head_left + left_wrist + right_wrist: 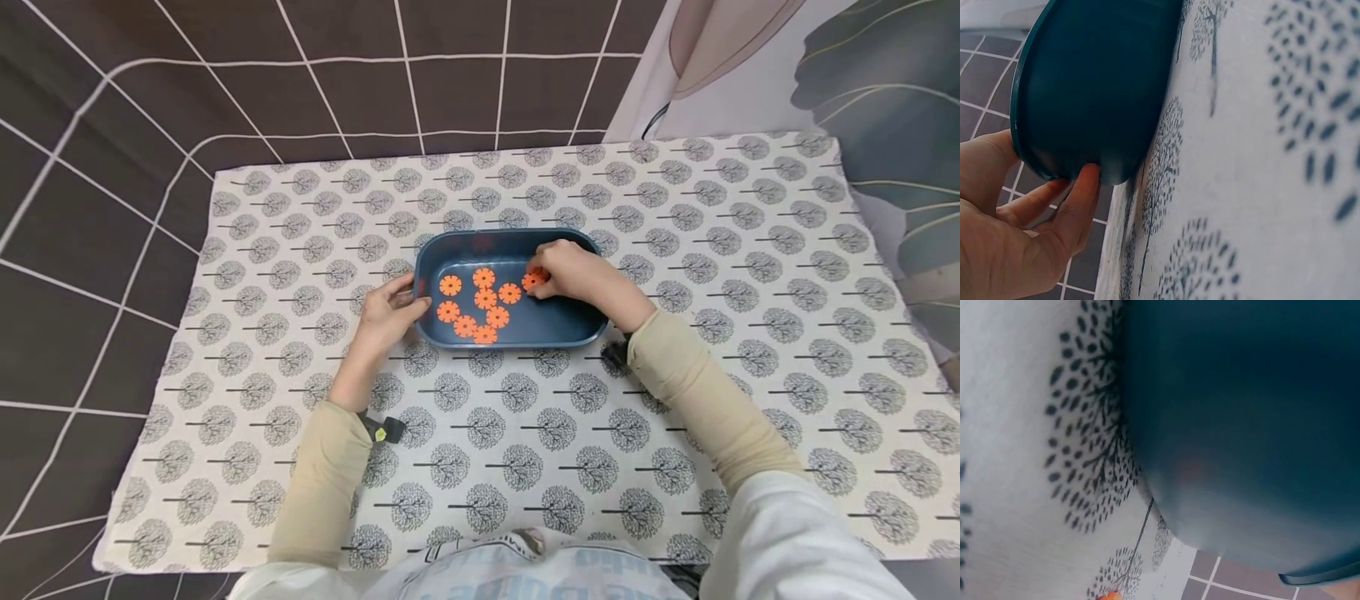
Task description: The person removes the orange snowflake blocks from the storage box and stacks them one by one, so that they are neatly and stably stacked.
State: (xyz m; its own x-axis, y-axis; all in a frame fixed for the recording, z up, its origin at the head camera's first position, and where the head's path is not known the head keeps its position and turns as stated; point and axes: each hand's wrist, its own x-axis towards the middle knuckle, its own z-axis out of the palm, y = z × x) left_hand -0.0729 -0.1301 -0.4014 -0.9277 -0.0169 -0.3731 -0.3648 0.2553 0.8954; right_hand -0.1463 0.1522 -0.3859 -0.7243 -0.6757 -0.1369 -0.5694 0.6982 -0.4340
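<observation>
A dark blue oblong basin (577, 325) stands on the cloth in front of the person. Several flat orange notched discs (485, 298) lie on its floor, mostly in the left half. My left hand (386, 315) holds the basin's left end, thumb at the rim and fingers against the outer wall, as the left wrist view also shows. Inside the right part, my right hand (570, 271) pinches another orange disc (532, 280), partly covered by the fingers. In the right wrist view the basin's outer wall (1241, 456) hides nearly all of that hand.
A white cloth (487, 467) printed with grey trees covers the table. Dark fabric (360, 100) with white grid lines hangs behind and at the left; a pale patterned curtain (862, 125) hangs at the right. An orange bit (1110, 595) shows low in the right wrist view.
</observation>
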